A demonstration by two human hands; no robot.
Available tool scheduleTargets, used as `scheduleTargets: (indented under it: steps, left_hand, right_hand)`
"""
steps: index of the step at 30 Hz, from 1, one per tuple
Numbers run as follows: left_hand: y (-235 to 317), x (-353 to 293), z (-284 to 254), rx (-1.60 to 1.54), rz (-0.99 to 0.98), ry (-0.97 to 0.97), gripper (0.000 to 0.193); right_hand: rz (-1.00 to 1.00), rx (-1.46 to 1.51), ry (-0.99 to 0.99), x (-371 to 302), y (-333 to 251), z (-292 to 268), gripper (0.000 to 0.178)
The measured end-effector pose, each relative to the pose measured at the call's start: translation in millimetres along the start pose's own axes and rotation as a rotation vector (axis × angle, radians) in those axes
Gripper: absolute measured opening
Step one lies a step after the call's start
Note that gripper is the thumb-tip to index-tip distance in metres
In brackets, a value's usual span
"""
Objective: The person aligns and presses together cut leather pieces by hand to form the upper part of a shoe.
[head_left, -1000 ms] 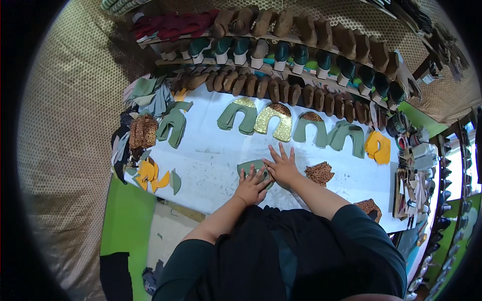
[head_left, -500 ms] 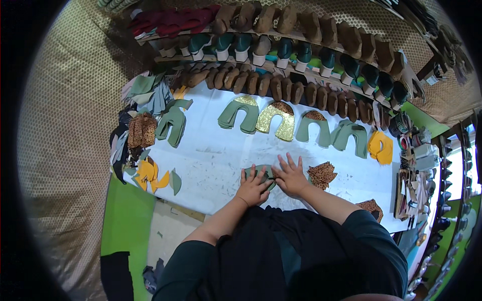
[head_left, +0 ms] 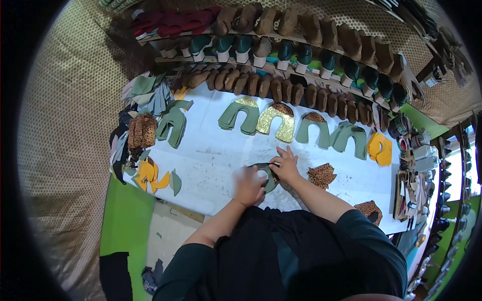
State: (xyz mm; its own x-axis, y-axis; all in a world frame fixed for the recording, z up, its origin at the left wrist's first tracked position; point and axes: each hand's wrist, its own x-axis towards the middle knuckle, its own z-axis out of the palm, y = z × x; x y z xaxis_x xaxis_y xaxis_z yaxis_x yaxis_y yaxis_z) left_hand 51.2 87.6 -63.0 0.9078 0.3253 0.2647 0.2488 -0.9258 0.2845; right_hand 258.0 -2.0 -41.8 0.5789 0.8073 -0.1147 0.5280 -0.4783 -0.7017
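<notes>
A curved green shoe-upper piece [head_left: 271, 183] lies on the white worktable in front of me, bent round an opening where the white top shows. My right hand [head_left: 286, 168] pinches its upper right edge between thumb and fingers. A bit of leopard print shows at that edge, beneath the hand. At the piece's left side is my left hand [head_left: 247, 186], its fingers smeared by motion, so their grip is unclear. To the right of my right hand sits a small stack of leopard-print pieces [head_left: 322, 176].
Along the back of the table lie green U-shaped uppers [head_left: 239, 118], a gold glitter one [head_left: 275, 124] and yellow pieces [head_left: 380, 148]. Shelves of brown shoe lasts [head_left: 276, 89] rise behind. Fabric scraps [head_left: 146, 175] crowd the left end; tools and bottles [head_left: 420, 159] line the right.
Both hands lay spread flat on the green piece before. Now the right pinches its edge, the left has shifted slightly left in a blur, and the piece's opening shows.
</notes>
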Motion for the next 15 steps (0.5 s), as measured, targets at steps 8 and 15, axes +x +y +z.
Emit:
scheduleTargets:
  steps: [8,15]
  left_hand:
    - [-16.9,28.7,-32.7,-0.136,-0.81,0.037,0.06]
    - [-29.2,46.3,-46.7,-0.193,-0.801,-0.008,0.02]
  right_hand:
    - [-0.021,-0.098,0.093,-10.7,0.2,-3.3,0.029]
    - [0.008,-0.085,0.088,-43.3,5.5,-3.4,0.02]
